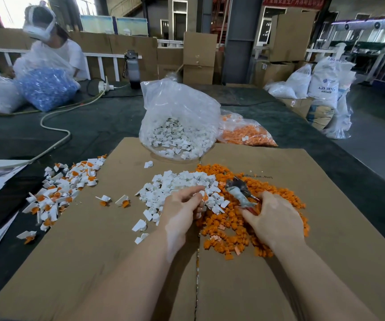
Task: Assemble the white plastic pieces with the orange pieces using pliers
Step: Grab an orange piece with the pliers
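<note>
Flattened cardboard (98,262) covers the near part of a dark worktable, and both forearms reach over its near edge toward the middle. The left hand (180,209) has its fingers curled and pinches what looks like a small white piece with an orange one at the fingertips, though blur makes the pair hard to tell apart. The right hand (275,218) grips the red handles of the pliers (240,193), whose grey head points away from the person and lies low over the orange pieces (244,230) heaped on the right of the cardboard. Just beside that heap, toward the middle, lies the pile of white pieces (177,181). Near the left edge of the cardboard the finished pieces (61,188) are scattered, white with orange set in, some spilling off onto the dark table.

At the far edge of the cardboard stands an open clear bag of white pieces (177,126), with a bag of orange pieces (244,133) just beside it on the right. Farther off, at the far left corner of the table, another person (54,47) works over a bag of blue parts (45,89).

The risk I judge likeliest is a pinched fingertip or a crooked press, since the left fingers sit close to where the pliers must bite and the parts are small. Loose pieces could also scatter if either wrist sweeps the heaps.
</note>
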The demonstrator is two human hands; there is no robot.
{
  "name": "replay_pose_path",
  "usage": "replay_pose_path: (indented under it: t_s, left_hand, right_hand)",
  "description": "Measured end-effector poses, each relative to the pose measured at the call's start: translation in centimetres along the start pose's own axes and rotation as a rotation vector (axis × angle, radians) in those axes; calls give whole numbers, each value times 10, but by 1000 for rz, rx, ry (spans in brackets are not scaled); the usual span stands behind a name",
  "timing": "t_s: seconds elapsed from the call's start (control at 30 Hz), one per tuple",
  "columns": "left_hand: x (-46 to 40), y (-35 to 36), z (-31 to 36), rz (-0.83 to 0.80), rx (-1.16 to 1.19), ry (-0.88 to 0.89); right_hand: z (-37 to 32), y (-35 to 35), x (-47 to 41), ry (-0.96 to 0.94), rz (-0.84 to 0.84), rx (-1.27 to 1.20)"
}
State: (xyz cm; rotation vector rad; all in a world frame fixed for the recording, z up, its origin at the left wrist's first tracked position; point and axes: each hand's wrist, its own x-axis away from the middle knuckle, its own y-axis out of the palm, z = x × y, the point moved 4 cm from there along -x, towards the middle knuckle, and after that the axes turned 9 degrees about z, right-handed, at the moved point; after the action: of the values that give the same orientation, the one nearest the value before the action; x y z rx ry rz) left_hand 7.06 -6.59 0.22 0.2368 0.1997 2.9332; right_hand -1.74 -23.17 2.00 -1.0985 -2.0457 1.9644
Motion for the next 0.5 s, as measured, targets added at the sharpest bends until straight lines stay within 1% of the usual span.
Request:
replay_pose_path:
  t_s: [0.1,0.17,0.2,0.27,0.3,0.33,0.4,0.5]
  left_hand:
    - [3,1,-1,-40,-87,42]
    - [3,2,-2,-42,-156,73]
    - [3,2,-3,-37,-183,83]
    - [3,4,-4,-35,-194,80]
    - [4,5,-4,-45,-182,76]
    - [4,6,-4,-57,-181,86]
    - [6,6,-2,-81,-222,133]
    - [8,5,0,-93,-244,172]
  right_hand:
    - [5,9,4,-33,-53,154]
    - [-1,7,7,-84,-8,135]
    - [-9,3,8,-144,54,25]
    - [-27,-7,14,-297,212,-301]
    - [-35,-12,18,-358,282,-420]
    - [-42,-16,22,-412,312,-499]
    - [-51,-19,25,-481,283,-573]
    - [-54,-19,25,-498,223,-575]
